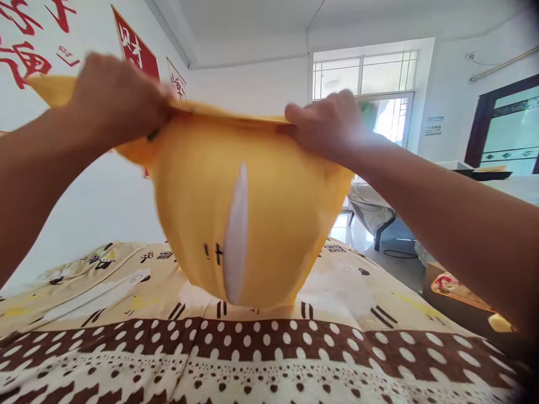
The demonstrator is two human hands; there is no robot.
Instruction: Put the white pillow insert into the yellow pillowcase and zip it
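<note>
- White-walled room [261, 84], pretty bright, with a window [362, 73] at the back and a glass-paned door [511, 126] off to the right.
- Below that, a patterned bedspread [269, 348]: cream up top, a brown polka-dot band nearer the camera, some folds on the left.
- Main thing is a yellow cloth cover [278, 213], held up over the bedspread and hanging from its top edge. It's motion-blurred, so honestly I can't tell if it's padded or whether its bottom touches the bed.
- Left hand [120, 101] has its fingers curled tight around that top edge, with a yellow corner poking out past it.
- Right hand [326, 123] pinches the same edge further along, fingers closed on the cloth too.
- White sliver [238, 241] runs down the front, maybe a gap showing something pale inside. Small dark marks [219, 253] sit beside it.
- What could go wrong, imo: a hard shake could pull the edge out of one hand and leave it lopsided. If that sliver's really an opening, tugging sideways might stretch it.
- Count: one cover, one sliver, two hands, one bedspread, one window, one door.
</note>
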